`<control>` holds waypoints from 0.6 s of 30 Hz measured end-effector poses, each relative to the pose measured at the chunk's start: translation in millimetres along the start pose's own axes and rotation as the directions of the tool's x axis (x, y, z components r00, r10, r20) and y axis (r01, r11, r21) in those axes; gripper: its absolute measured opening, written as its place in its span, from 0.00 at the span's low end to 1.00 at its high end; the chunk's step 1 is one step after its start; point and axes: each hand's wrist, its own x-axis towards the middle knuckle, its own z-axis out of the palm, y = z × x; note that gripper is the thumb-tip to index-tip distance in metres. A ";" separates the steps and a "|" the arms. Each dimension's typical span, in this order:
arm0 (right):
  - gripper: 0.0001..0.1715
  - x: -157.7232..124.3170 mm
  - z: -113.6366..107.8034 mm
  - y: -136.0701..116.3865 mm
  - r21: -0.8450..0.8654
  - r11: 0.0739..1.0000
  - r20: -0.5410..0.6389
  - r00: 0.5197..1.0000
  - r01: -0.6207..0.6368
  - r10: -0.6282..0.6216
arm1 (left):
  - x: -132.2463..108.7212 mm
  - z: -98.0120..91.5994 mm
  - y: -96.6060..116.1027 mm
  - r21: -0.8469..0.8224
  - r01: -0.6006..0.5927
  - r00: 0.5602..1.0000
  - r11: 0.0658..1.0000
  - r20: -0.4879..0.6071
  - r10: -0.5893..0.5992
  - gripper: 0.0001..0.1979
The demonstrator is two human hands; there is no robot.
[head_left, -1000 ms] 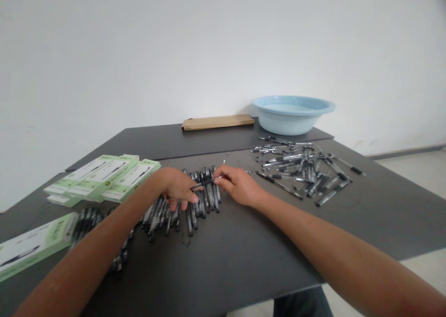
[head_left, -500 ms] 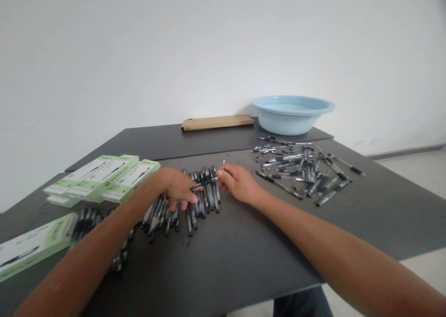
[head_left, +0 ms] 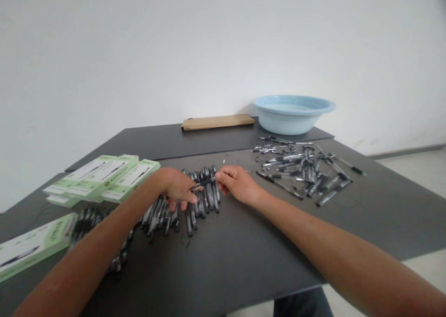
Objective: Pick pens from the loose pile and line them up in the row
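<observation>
Here the left hand [head_left: 176,187] pinches one end of a black pen [head_left: 203,183], held just above the row of pens [head_left: 181,205] on the table [head_left: 244,261]; the right hand [head_left: 237,183] pinches its other end between thumb and forefinger.

Your two hands share one pen at the frame's centre.

Your left hand [head_left: 177,187] and right hand [head_left: 237,183] pinch opposite ends of a black pen [head_left: 204,182], just above a row of pens [head_left: 181,208] on the dark table [head_left: 244,256]. Green boxes [head_left: 104,177] sit at left, loose pen parts [head_left: 303,168] at right, and a blue basin [head_left: 292,114] and brown envelope [head_left: 218,122] lie behind them.
</observation>
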 end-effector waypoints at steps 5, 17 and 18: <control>0.19 -0.7 3.3 -0.4 -0.022 0.999 -0.006 0.999 -0.042 0.042 | -0.2 -0.5 2.5 0.012 0.010 1.000 1.000 0.004 -0.010 0.24; 0.09 -1.5 5.6 6.0 -0.071 0.997 -0.021 0.999 0.040 -0.041 | 1.7 0.3 1.2 -0.005 -0.004 1.000 1.000 0.014 0.004 0.28; 0.07 -2.1 5.4 5.4 -0.073 0.996 -0.020 0.999 0.047 -0.049 | 1.9 0.0 0.9 -0.008 -0.002 1.000 1.000 0.021 0.002 0.29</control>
